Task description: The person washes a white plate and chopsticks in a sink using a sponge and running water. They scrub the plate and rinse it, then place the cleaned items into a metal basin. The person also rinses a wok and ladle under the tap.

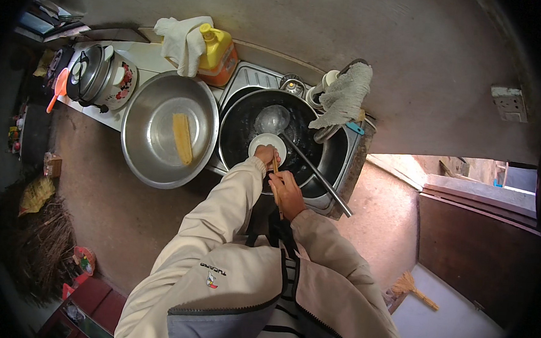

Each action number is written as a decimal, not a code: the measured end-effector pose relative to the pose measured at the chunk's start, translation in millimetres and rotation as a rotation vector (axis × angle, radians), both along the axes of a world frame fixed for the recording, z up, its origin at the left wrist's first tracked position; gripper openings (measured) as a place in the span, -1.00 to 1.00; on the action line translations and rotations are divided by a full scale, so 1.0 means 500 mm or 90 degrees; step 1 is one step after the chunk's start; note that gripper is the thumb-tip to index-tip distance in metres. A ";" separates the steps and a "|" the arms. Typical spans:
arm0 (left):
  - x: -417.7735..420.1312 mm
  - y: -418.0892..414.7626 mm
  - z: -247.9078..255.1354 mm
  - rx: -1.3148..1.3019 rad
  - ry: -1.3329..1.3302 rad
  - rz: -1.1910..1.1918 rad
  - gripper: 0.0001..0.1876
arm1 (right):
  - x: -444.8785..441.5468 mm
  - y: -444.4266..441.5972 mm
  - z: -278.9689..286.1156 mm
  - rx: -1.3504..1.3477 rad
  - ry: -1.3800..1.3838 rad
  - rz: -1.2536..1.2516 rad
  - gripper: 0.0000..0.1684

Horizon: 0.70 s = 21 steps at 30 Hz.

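Observation:
My left hand [265,156] is at the near rim of a small white bowl [268,140], its fingers closed around the upper end of wooden chopsticks [276,198]. Just below, my right hand [288,194] grips the same chopsticks. Both hands are over a large dark wok [236,121] that sits in a stainless steel sink [339,165]. Inside the wok, a round metal ladle [272,119] rests beyond the bowl. Its long handle [318,174] slants across the wok and sink rim towards the lower right. Whether the left hand also holds the bowl is partly hidden by the fingers.
Left of the wok stands a wide metal basin [149,158] with a yellow loofah-like scrubber [182,139] in it. Behind are a yellow-orange jug [219,56] and a white towel [183,43]. A lidded pot [112,80] stands farther left. A grey cloth [345,97] hangs at the sink's right.

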<state>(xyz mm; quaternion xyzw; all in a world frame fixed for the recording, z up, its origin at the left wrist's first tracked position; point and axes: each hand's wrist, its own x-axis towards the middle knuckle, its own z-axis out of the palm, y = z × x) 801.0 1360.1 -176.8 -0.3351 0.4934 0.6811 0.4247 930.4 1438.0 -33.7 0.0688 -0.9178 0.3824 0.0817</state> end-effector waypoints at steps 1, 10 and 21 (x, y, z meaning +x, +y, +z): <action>0.001 -0.002 0.015 0.021 -0.009 0.003 -0.73 | -0.005 0.004 -0.006 0.007 0.001 -0.014 -0.74; -0.020 -0.017 -0.022 -0.070 0.024 -0.010 -0.73 | 0.012 -0.005 0.005 -0.071 -0.032 -0.006 -0.77; 0.000 -0.001 0.035 -0.065 0.009 -0.152 -0.71 | -0.025 0.032 -0.104 -0.633 -0.124 -0.418 -0.74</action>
